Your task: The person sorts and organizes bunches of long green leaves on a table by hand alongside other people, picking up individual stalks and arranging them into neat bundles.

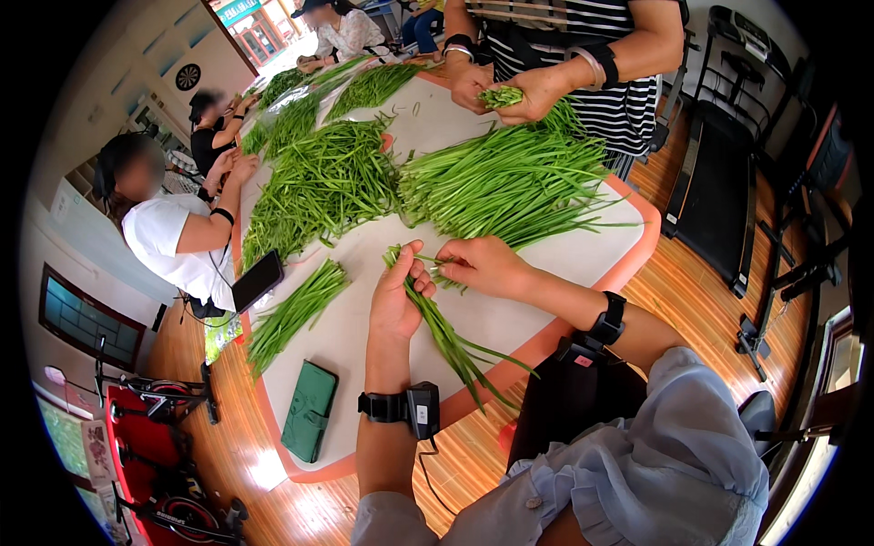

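Note:
My left hand [394,298] is closed around a thin bunch of long green garlic chives [448,344], whose loose ends hang down to the right past the table edge. Close by on the right, my right hand [487,266] pinches a green stalk beside the top of that bunch. A neat small bundle of chives [296,314] lies to the left of my hands. Just beyond them spreads a large heap of chives [501,187]. Another, more tangled green pile [319,182] is at the far left of it.
The pale table [364,246] has a pinkish rim. A green phone case [309,409] lies near its front corner, and a dark phone [258,279] is at its left edge. Across stands a person in stripes holding chives [501,96]; others sit leftward. A treadmill [715,191] stands right.

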The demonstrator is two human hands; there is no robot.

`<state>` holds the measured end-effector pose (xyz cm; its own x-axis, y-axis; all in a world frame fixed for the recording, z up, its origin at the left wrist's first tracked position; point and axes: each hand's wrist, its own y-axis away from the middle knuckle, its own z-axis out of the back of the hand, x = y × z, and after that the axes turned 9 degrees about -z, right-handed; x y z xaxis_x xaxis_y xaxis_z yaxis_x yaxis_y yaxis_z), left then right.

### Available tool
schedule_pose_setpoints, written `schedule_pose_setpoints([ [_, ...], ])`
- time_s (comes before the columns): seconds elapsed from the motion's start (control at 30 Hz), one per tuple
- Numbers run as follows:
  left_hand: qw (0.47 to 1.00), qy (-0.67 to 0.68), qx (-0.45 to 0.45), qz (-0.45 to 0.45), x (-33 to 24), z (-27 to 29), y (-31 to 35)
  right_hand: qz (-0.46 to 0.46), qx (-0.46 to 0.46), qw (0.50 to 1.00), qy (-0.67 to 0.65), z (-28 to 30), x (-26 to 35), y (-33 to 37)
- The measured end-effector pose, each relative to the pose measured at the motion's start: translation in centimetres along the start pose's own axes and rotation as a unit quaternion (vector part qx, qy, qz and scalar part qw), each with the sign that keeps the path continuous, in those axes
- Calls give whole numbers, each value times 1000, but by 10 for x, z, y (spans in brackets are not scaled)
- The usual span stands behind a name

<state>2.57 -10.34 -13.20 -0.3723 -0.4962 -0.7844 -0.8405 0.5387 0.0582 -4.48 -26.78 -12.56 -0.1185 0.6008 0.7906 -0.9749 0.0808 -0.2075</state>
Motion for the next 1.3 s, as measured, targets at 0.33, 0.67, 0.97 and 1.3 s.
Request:
schedule_pose_setpoints([
  [0.33, 994, 61, -88, -6, -2, 2, -3, -36, 57, 995, 68, 60, -29, 23],
  [0.67, 998, 14, -18, 51, -3, 9, -3, 46, 10, 960, 277, 18, -25, -16],
  [0.97, 998, 7, -23, 52, -3, 0, 0, 37, 24, 960, 277, 14, -24, -23],
  [1.3, 999, 5, -35, 38, 0, -2, 1, -15, -37, 999, 24, 30, -22, -10],
])
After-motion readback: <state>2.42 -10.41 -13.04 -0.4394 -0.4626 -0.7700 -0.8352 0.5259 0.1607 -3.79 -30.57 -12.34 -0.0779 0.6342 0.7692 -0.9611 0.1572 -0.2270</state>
